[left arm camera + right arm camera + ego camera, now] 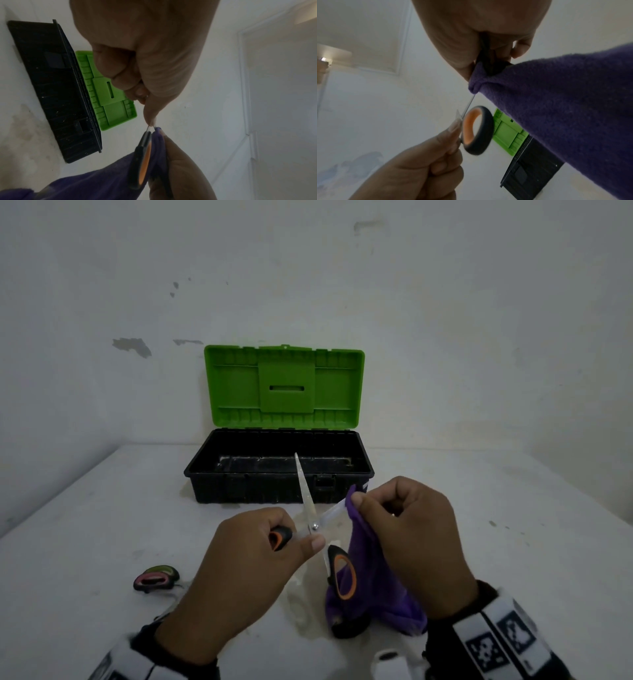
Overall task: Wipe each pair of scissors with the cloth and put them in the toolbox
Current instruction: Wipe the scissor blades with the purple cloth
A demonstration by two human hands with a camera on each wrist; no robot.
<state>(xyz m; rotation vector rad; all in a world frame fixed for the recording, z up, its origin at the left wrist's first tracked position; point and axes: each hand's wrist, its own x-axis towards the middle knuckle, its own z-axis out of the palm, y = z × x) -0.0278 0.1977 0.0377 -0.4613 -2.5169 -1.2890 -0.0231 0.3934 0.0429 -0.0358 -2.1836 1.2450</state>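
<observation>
My left hand (298, 537) grips one black-and-orange handle of a pair of scissors (313, 525), whose blades are spread apart above the table. One blade points up toward the toolbox (212, 470). My right hand (373, 505) pinches a purple cloth (363, 542) around the other blade. The free handle ring (479, 129) hangs beside the cloth (565, 108). The toolbox has a black base and its green lid (284, 385) stands open against the wall. A second pair of scissors (156, 577), with pink and green handles, lies on the table to the left.
The white table (513, 542) meets a white wall just behind the toolbox. A small white object (390, 662) sits at the bottom edge, near my right wrist. Stains mark the table surface under my hands.
</observation>
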